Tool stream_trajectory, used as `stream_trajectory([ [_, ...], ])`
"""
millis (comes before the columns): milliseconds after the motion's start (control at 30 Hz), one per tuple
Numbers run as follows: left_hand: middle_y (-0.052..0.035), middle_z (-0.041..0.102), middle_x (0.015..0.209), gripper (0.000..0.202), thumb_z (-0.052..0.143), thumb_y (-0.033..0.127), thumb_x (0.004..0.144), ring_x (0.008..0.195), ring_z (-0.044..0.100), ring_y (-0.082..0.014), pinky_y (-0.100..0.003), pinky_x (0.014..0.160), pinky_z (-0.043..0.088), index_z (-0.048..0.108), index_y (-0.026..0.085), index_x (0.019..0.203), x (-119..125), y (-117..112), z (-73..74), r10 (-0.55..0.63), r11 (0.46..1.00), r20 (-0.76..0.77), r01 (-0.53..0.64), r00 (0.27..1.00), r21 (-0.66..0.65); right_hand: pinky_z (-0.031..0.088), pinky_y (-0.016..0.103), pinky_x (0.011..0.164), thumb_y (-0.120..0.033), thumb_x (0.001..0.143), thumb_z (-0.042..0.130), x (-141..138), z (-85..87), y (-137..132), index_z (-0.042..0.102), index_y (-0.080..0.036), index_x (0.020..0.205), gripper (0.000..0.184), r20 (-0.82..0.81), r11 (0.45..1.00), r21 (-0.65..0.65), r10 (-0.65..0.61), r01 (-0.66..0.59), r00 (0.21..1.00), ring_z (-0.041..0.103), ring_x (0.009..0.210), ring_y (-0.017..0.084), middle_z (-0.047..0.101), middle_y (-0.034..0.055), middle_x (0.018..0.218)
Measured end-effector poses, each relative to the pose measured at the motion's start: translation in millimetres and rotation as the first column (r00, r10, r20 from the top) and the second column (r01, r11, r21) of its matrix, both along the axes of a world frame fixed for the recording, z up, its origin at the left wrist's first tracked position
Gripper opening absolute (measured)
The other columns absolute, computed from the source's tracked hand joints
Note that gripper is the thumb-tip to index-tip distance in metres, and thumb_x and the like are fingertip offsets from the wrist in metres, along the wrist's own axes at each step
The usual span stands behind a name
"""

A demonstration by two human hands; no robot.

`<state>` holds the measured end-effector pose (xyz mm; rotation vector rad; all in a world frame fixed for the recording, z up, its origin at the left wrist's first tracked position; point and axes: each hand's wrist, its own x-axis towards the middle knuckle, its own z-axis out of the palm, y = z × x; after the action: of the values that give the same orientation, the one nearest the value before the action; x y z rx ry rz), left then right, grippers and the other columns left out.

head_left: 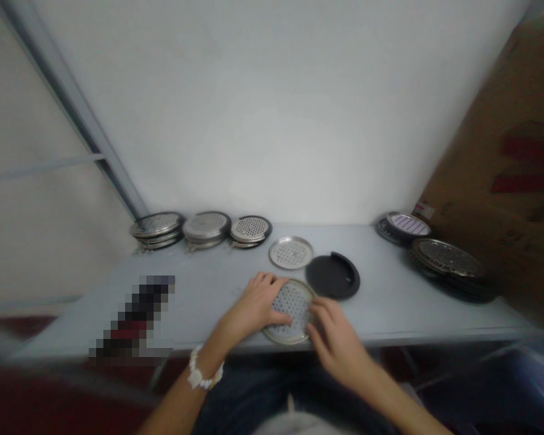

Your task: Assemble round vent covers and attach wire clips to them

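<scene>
A round perforated metal disc point(292, 305) lies at the near edge of the grey table point(390, 302). My left hand point(252, 308) grips its left rim, fingers curled over the top and thumb on its face. My right hand point(333, 335) pinches the disc's right rim with bent fingers. Just behind the disc lie a black round lid point(333, 277) and a second perforated metal disc point(291, 252), both apart from my hands. A white bead bracelet point(202, 373) sits on my left wrist.
Three stacks of round metal parts point(204, 228) line the back left of the table. Two more stacks point(448, 260) sit at the back right beside a large cardboard box point(503, 181). A blurred-out dark object point(136, 320) lies at the front left. A white wall stands behind.
</scene>
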<state>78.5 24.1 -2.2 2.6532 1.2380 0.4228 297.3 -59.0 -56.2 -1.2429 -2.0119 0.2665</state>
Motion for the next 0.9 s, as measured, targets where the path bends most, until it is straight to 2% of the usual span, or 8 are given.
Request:
stream_trajectory([
  [167,-0.0094,0.062,0.116,0.064,0.085,0.043,0.075,0.112,0.054,-0.0316,-0.043,0.099,0.046,0.06,0.022,0.13,4.5,-4.6,1.7,0.021,1.0,-0.008,-0.021,1.0,-0.02,0.049,0.044,0.106,-0.017,0.098,0.045,2.0,-0.3,-2.4,0.057,-0.021,0.105,0.014,0.028,0.999,-0.005,0.047,-0.047,0.999,0.056,0.121,0.026,0.057,0.0143,0.128],
  [300,-0.0096,0.061,0.116,0.068,0.087,0.047,0.073,0.113,0.053,-0.0323,-0.044,0.098,0.046,0.06,0.022,0.13,5.3,-6.2,1.4,0.032,0.999,-0.004,-0.032,0.999,-0.034,0.049,0.042,0.106,-0.013,0.096,0.043,3.4,3.8,-3.5,0.056,-0.02,0.109,0.02,0.012,0.999,-0.016,0.044,-0.043,0.999,0.057,0.121,0.025,0.057,0.0145,0.129],
  [400,-0.0095,0.061,0.117,0.065,0.084,0.046,0.077,0.115,0.052,-0.0309,-0.043,0.101,0.045,0.059,0.021,0.132,2.5,-6.0,2.0,0.029,0.999,0.015,-0.028,0.999,-0.045,0.049,0.043,0.108,-0.018,0.095,0.049,2.8,5.8,-4.8,0.056,-0.02,0.116,0.022,0.036,0.999,-0.02,0.037,-0.036,0.999,0.055,0.125,0.027,0.056,0.0155,0.132],
  [467,-0.0095,0.062,0.116,0.061,0.081,0.046,0.08,0.114,0.053,-0.0301,-0.043,0.102,0.044,0.06,0.02,0.131,0.5,-6.3,2.6,0.028,0.998,0.019,-0.027,0.999,-0.061,0.048,0.044,0.109,-0.025,0.095,0.055,2.0,6.2,-5.1,0.056,-0.019,0.121,0.028,0.062,0.999,-0.027,0.042,-0.041,0.997,0.053,0.129,0.029,0.055,0.0165,0.136],
  [567,-0.0095,0.063,0.115,0.057,0.08,0.048,0.081,0.114,0.054,-0.0301,-0.042,0.102,0.044,0.063,0.018,0.127,-0.6,-6.6,2.2,0.022,0.996,0.017,-0.021,1.0,-0.089,0.045,0.049,0.113,-0.034,0.091,0.063,0.6,5.3,-4.4,0.052,-0.015,0.133,0.047,0.112,0.998,-0.038,0.054,-0.05,0.992,0.049,0.135,0.032,0.052,0.019,0.142],
  [700,-0.0116,0.064,0.122,0.059,0.079,0.049,0.082,0.118,0.054,-0.0308,-0.043,0.106,0.042,0.062,0.017,0.128,0.3,-6.0,0.5,0.015,0.996,0.054,-0.01,0.998,-0.093,0.04,0.055,0.117,-0.044,0.086,0.07,-0.8,4.5,-2.8,0.049,-0.009,0.141,0.068,0.189,0.996,-0.08,0.055,-0.04,0.98,0.043,0.14,0.037,0.05,0.0222,0.147],
  [833,-0.0111,0.061,0.138,0.066,0.077,0.046,0.085,0.129,0.052,-0.0302,-0.044,0.113,0.038,0.054,0.02,0.14,-4.2,-3.1,-0.7,-0.016,0.989,0.138,0.036,0.99,-0.146,0.038,0.056,0.119,-0.041,0.084,0.073,-1.3,6.3,-1.3,0.048,-0.006,0.144,0.074,0.199,0.994,-0.105,0.046,-0.025,0.979,0.04,0.142,0.038,0.048,0.0231,0.149],
  [900,-0.0106,0.059,0.142,0.061,0.073,0.042,0.089,0.132,0.051,-0.0289,-0.043,0.115,0.037,0.053,0.021,0.142,-11.0,-0.5,-1.7,-0.01,0.981,0.187,0.046,0.982,-0.189,0.037,0.056,0.12,-0.037,0.084,0.072,-0.7,7.5,-0.5,0.048,-0.005,0.144,0.072,0.187,0.994,-0.104,0.041,-0.021,0.981,0.039,0.142,0.037,0.049,0.0234,0.147],
])
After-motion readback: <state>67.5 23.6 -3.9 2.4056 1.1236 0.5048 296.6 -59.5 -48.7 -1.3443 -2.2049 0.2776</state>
